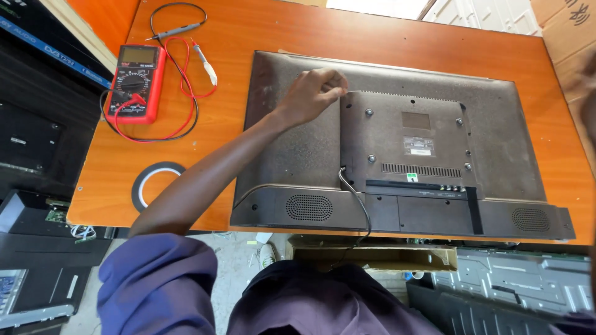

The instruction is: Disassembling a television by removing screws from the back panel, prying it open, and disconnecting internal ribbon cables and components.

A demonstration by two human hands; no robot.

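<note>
A flat television (pixel 397 149) lies face down on the orange wooden desk (pixel 261 31), its dark plastic back up, filling most of the right and middle of the desk and reaching the near edge. A raised rear cover (pixel 406 142) sits in the middle of the back, dotted with screws, with a row of sockets along its lower side. A black cable (pixel 357 201) comes out at the cover's lower left corner and runs over the near edge of the desk.

The left hand (pixel 313 93) reaches in from the near left, over the television's left part, and rests on the back just beside the upper left corner of the raised cover. Its fingers are curled in close, thumb and fingertips pinched together at that corner; what they grip, if anything, is too small to tell. The right hand is out of view.

At the far left corner of the desk lies a red multimeter (pixel 135 84), with its red and black leads (pixel 186 74) looping beside it. Near the left near edge lies a roll of black tape (pixel 155 184), well apart from the hand.
</note>
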